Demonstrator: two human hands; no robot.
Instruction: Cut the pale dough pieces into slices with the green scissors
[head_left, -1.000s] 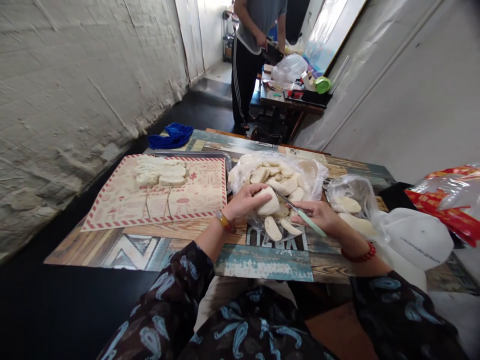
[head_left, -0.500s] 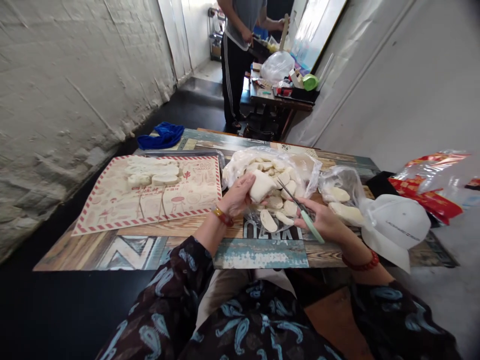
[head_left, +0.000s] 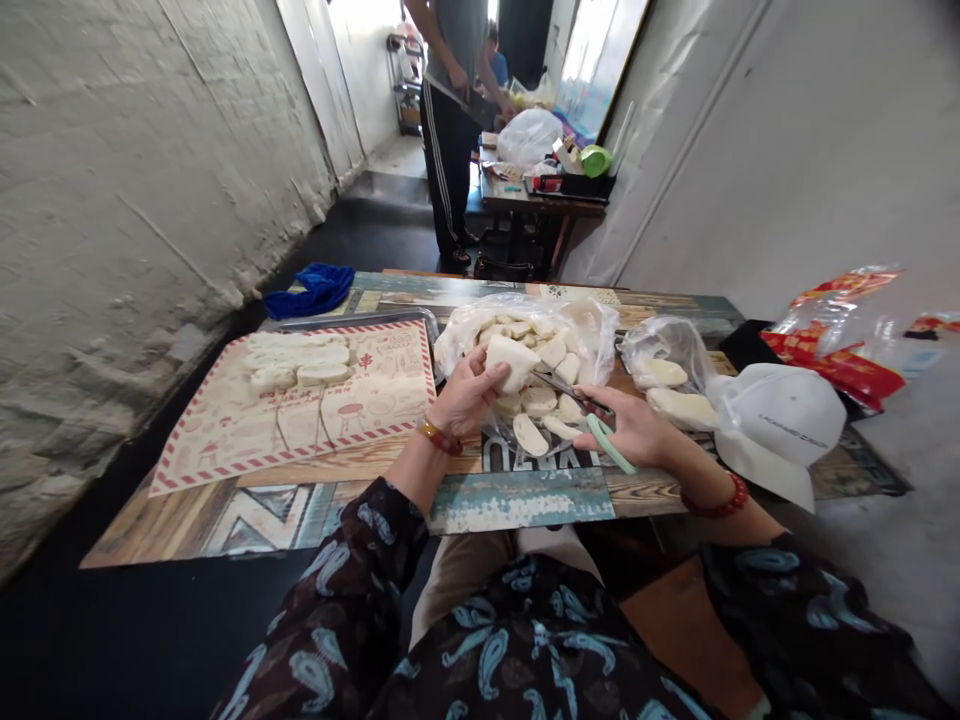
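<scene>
My left hand (head_left: pixel 466 392) holds a thick white bread slice (head_left: pixel 510 362) up over a plastic bag (head_left: pixel 457 335) that lies open around several pale slices (head_left: pixel 539 402). Scissors with mint-green handles (head_left: pixel 609 445) are in my right hand (head_left: pixel 626 430), their blades pointing left toward the held slice, near its lower right edge. Whether the blades touch it is hard to tell. To the left, several white pieces (head_left: pixel 322 373) lie together on a printed paper sheet (head_left: pixel 375 400) with a striped red border.
A tray rim (head_left: pixel 420 318) shows behind the paper, with a blue cloth (head_left: pixel 315 290) beyond. Right of the bag are a smaller bag (head_left: pixel 671 340), a white cap (head_left: pixel 787 415) and red packaging (head_left: pixel 840 360). A person (head_left: pixel 446 130) stands at a farther table (head_left: pixel 517 200).
The scissors have swung to a flatter angle with their handles spread apart, and the held slice is tilted differently. The view has shifted; the standing person's arms are lower.
</scene>
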